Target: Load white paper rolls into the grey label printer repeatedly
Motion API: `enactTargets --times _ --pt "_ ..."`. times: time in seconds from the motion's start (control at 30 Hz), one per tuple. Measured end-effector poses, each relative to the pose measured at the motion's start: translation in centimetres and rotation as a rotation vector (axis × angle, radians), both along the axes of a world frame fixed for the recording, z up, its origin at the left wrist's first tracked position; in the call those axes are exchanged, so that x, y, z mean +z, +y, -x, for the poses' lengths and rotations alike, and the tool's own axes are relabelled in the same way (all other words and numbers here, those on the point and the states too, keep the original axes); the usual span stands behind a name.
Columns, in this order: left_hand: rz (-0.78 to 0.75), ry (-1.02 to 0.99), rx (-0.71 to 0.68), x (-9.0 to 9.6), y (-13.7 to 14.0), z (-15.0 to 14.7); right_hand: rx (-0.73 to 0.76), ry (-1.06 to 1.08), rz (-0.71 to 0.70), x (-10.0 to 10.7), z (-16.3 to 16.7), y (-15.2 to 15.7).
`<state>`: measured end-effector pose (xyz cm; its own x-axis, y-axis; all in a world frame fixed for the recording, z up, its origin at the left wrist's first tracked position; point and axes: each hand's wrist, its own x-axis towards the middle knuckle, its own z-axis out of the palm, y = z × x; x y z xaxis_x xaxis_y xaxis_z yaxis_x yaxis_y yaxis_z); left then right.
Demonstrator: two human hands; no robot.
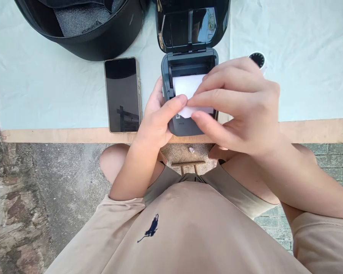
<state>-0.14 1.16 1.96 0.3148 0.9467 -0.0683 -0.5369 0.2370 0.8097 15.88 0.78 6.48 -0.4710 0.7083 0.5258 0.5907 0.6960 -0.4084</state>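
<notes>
A small dark grey printer (185, 131) stands at the table's front edge with its glossy black lid (188, 26) tipped back. White paper (187, 85) lies in its compartment. My left hand (157, 118) grips the printer's left side, its thumb resting over the paper's lower left part. Over the compartment's right side, my right hand (240, 102) has its thumb and index finger close together at the paper's front edge, seemingly pinching it. That hand hides the paper's right part and much of the printer's right wall.
Left of the printer lies a phone (122, 95), screen up. Behind it stands an open black zippered case (111, 40) with grey foam inside. A small round white object with a black dial (257, 59) sits to the right. A pale cloth (314, 76) covers the wooden-edged table (317, 129).
</notes>
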Motion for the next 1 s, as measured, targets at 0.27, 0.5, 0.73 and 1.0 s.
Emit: enactTargets --times 0.27,0.5,0.73,1.0 --pt "-0.019 -0.02 0.02 -0.23 -0.01 0.03 -0.214 0.001 0.177 -0.14 -0.34 -0.26" --pt "0.009 0.024 0.028 -0.21 0.11 0.04 -0.121 0.012 0.317 -0.09 -0.65 -0.32" --pt "-0.025 -0.003 0.072 -0.74 0.12 -0.2 -0.09 0.147 0.347 0.35 -0.78 -0.47" --pt "-0.093 0.047 0.014 -0.48 0.11 -0.14 -0.114 0.061 0.349 0.71 -0.94 -0.28"
